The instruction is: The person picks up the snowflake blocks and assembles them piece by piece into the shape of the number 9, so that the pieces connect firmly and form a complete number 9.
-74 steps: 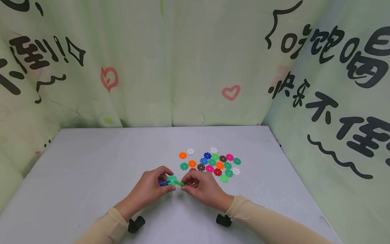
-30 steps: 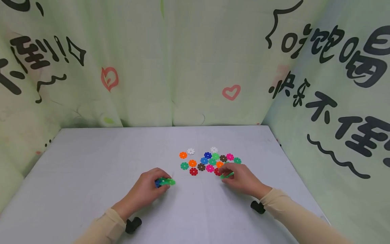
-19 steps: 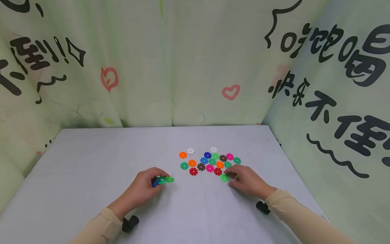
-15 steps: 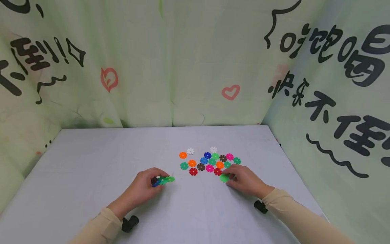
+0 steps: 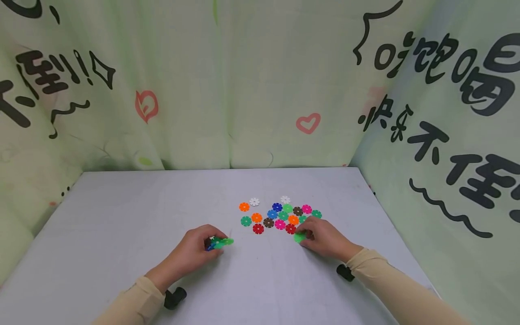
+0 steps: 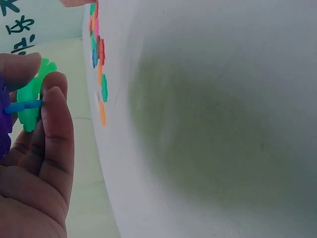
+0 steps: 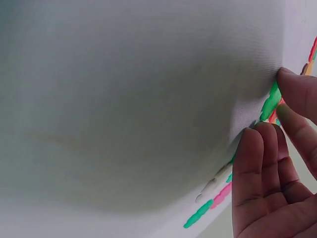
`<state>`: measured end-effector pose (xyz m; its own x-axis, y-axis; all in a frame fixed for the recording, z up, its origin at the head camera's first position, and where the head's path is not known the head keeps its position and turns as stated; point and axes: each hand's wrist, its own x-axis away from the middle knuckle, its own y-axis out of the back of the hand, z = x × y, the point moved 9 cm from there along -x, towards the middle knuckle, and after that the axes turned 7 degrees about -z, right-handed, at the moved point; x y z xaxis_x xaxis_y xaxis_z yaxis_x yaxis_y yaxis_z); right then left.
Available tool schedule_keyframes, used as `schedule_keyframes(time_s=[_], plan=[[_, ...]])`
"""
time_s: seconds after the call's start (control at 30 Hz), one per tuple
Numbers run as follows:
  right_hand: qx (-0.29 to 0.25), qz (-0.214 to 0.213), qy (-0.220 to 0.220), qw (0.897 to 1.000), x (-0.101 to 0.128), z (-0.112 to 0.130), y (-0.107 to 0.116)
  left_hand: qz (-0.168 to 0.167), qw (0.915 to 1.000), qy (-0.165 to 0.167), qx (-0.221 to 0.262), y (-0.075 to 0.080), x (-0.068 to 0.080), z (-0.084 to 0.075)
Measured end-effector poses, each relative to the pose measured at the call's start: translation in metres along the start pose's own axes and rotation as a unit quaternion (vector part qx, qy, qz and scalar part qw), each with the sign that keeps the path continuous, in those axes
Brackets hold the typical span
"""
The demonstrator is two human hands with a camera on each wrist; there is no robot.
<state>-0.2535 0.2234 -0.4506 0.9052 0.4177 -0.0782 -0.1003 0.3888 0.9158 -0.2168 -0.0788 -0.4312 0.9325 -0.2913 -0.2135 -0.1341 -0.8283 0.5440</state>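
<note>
Your right hand point(image 5: 325, 238) has left the joined cluster point(image 5: 218, 243) your left hand point(image 5: 195, 251) grips; it now pinches a light green disc point(image 5: 299, 237) beside the pile point(image 5: 280, 214), next piece.

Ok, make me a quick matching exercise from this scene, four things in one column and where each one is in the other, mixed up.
1. left hand
2. right hand
3. white disc
4. red disc

A. far edge of the pile
B. pinches a light green disc on the table
C. holds the joined green and blue piece
D. near edge of the pile, between the hands

Pairs: 1-C, 2-B, 3-A, 4-D
</note>
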Motion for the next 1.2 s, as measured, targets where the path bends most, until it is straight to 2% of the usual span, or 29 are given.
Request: schedule_keyframes(time_s=[0.23, 0.37, 0.47, 0.57, 0.67, 0.8, 0.9, 1.0, 1.07, 1.2], plan=[[0.006, 0.001, -0.025, 1.0, -0.002, -0.004, 0.0, 0.005, 0.9999, 0.016, -0.001, -0.002, 0.0, 0.004], [-0.012, 0.006, -0.048, 0.999, -0.004, -0.008, 0.001, 0.006, 0.9996, 0.026, -0.006, -0.002, -0.001, 0.006], [-0.039, 0.009, -0.072, 0.997, -0.004, -0.011, -0.001, 0.006, 0.9992, 0.039, -0.007, -0.004, -0.001, 0.008], [-0.08, 0.009, -0.067, 0.994, -0.006, -0.004, -0.002, 0.0, 0.9988, 0.048, -0.006, -0.004, -0.001, 0.009], [-0.138, 0.009, -0.048, 0.989, -0.009, 0.016, -0.004, -0.012, 0.9984, 0.055, -0.007, -0.002, -0.001, 0.009], [-0.242, 0.02, -0.046, 0.969, -0.017, 0.056, -0.015, -0.029, 0.9981, 0.054, -0.003, 0.002, -0.002, 0.007], [-0.33, 0.034, -0.058, 0.942, -0.025, 0.086, -0.027, -0.038, 0.9985, 0.038, 0.003, 0.003, -0.003, 0.005], [-0.393, 0.043, -0.075, 0.916, -0.031, 0.108, -0.038, -0.045, 0.9987, 0.024, 0.01, 0.002, -0.003, 0.002], [-0.419, 0.041, -0.087, 0.903, -0.034, 0.117, -0.043, -0.046, 0.9987, 0.016, 0.01, 0.001, -0.003, 0.001], [-0.445, 0.035, -0.112, 0.888, -0.036, 0.124, -0.047, -0.045, 0.9989, -0.001, 0.011, 0.001, -0.003, -0.004]])
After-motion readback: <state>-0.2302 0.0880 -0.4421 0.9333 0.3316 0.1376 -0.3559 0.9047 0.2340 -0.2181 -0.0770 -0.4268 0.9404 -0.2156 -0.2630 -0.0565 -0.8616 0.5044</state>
